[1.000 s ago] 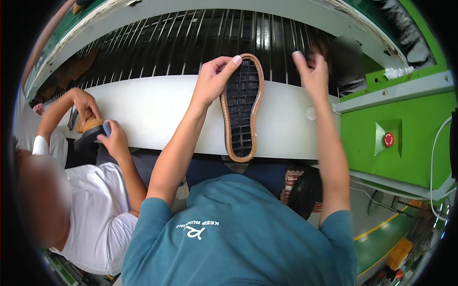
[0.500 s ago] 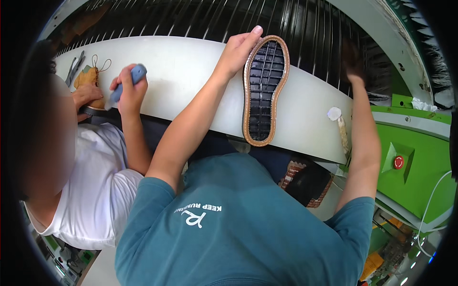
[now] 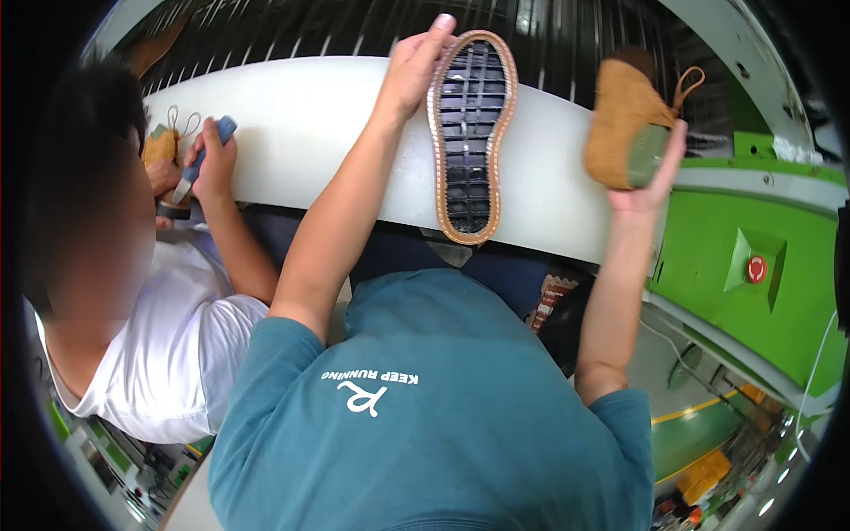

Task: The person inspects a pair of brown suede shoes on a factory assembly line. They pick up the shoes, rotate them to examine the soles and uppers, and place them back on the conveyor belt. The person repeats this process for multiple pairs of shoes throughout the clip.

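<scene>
Near the middle of the white worktable, my left hand [image 3: 414, 73] grips a shoe sole [image 3: 471, 137] by its far left edge. The sole's gridded black inner side faces up, ringed by a brown rim with pale stitching. At the right, my right hand [image 3: 645, 190] holds up a tan shoe upper [image 3: 620, 124] from below, at its green-patched end. A thin loop of lace stands out from the upper's right side. My fingers beneath the upper are mostly hidden.
Rows of dark metal rollers [image 3: 354, 31] run beyond the white table [image 3: 301, 115]. On my left a co-worker's hand [image 3: 212, 164] holds a blue-handled tool [image 3: 224, 131] against a tan shoe [image 3: 159, 146]. A green machine housing with a red button [image 3: 755, 269] stands to the right.
My right hand has come back from the rollers, bringing the shoe upper over the table. In the picture, the sole sits slightly higher and further left. The co-worker's tool has moved closer to their shoe.
</scene>
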`<state>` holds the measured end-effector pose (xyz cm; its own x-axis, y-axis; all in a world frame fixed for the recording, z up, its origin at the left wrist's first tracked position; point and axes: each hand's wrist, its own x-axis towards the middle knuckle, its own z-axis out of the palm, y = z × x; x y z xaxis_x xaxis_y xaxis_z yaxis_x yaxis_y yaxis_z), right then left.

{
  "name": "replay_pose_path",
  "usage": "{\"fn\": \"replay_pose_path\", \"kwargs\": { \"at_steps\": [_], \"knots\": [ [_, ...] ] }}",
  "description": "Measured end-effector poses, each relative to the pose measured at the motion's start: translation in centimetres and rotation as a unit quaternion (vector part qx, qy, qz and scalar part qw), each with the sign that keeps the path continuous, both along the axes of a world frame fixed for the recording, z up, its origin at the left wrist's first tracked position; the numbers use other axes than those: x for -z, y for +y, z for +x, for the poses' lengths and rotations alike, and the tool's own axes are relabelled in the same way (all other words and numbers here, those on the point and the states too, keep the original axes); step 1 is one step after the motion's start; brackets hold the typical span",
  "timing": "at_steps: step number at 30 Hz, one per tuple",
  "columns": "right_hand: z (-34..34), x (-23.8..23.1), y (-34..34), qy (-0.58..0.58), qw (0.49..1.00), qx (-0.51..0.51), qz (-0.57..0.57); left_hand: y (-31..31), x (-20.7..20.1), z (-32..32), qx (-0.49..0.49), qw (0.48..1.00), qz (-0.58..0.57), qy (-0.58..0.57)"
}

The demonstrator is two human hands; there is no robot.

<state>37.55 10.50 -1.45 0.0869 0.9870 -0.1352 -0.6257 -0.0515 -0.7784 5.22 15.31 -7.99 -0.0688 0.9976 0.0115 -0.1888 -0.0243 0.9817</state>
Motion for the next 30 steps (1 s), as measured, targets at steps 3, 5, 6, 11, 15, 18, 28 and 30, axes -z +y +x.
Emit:
{"fn": "replay_pose_path", "kwargs": {
  "at_steps": [3, 5, 6, 11, 15, 18, 28, 30],
  "knots": [
    [-1.6, 2.0, -1.3, -0.037, 0.999, -0.012, -0.025, -0.3, -0.1, -0.5, -0.008, 0.999, -0.022, -0.024],
    [-2.5, 2.5, -2.6, -0.049, 0.998, -0.023, -0.018, -0.4, 0.0, -0.4, -0.013, 1.0, -0.015, -0.009],
    [-2.6, 2.6, -2.9, -0.042, 0.999, -0.023, -0.01, -0.6, -0.8, 0.0, -0.017, 1.0, -0.009, 0.012],
    [-2.5, 2.8, -4.3, 0.002, 0.999, -0.043, 0.012, -0.7, -1.0, 0.4, -0.017, 1.0, -0.01, 0.0],
    [-2.5, 4.7, -5.8, -0.041, 0.998, -0.041, 0.04, 0.3, 0.8, -1.1, 0.023, 0.999, -0.009, -0.042],
    [-2.8, 4.0, -7.4, -0.154, 0.984, -0.041, 0.077, 0.0, 0.6, -0.5, 0.06, 0.997, 0.022, -0.036],
    [-4.1, 4.1, -14.1, -0.213, 0.962, 0.015, 0.172, -5.3, -12.5, 2.3, 0.121, 0.983, 0.132, -0.035],
    [-4.0, 3.7, -14.7, -0.212, 0.962, 0.017, 0.17, -5.8, -13.5, 2.5, 0.125, 0.98, 0.15, -0.04]
  ]
}}
